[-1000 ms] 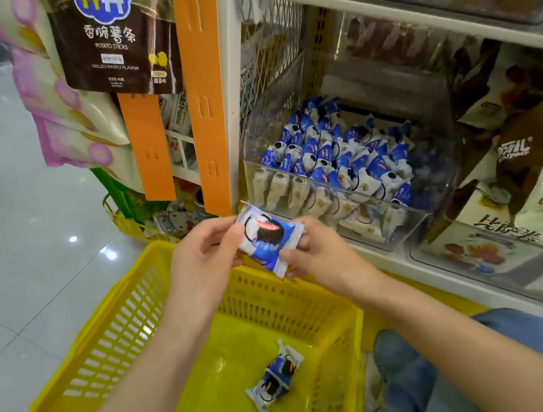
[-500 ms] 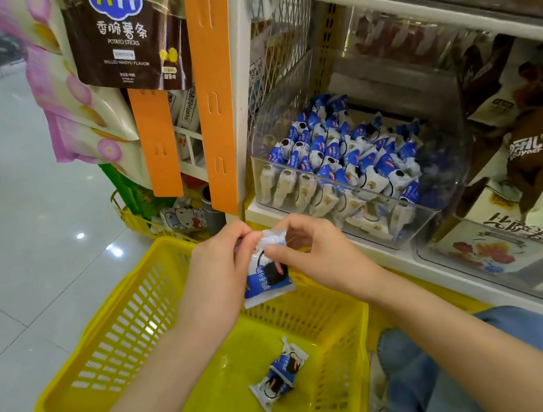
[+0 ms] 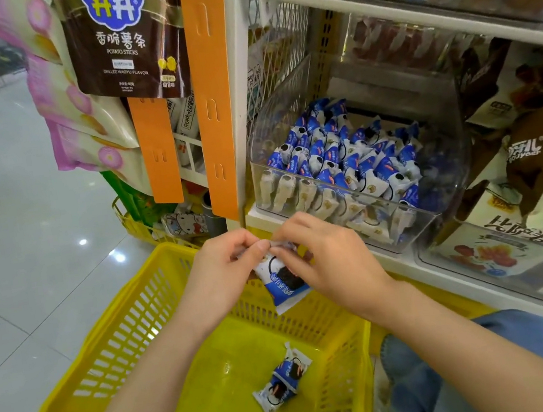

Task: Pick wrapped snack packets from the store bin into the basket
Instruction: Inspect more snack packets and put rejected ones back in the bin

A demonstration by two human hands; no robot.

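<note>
Presently in hand: one wrapped snack packet [image 3: 283,282], blue and white, hanging upright by its top seam above the far wall of the basket [image 3: 122,339].
Left hand [image 3: 224,276]: thumb and forefinger pinch the left end of the packet's top seam; the other fingers are curled behind it.
Right hand [image 3: 335,266]: fingertips pinch the same seam from the 3 o'clock side, just beside the left thumb.
Store bin [image 3: 444,162]: clear-walled, on the shelf at 2 o'clock from the hands, and full of the same packets [image 3: 346,158].
Already in: a single packet [image 3: 283,382] lies flat on the basket floor, at 6 o'clock from the hanging one.
Step, as I judge it: letting the held packet down into the basket.
Doing it well: bring it toward 6 o'clock first, clear of the far wall, so it cannot catch the rim or slip behind it toward the shelf.
Release: open both pinches together; if one lags, the packet will swing sideways.
Landing: aim for bare floor at 9 o'clock of the lying packet.
Handling: the wrapper looks light and crinkly, so a low drop should do no harm.
Progress: early, by the look of the full bin.
</note>
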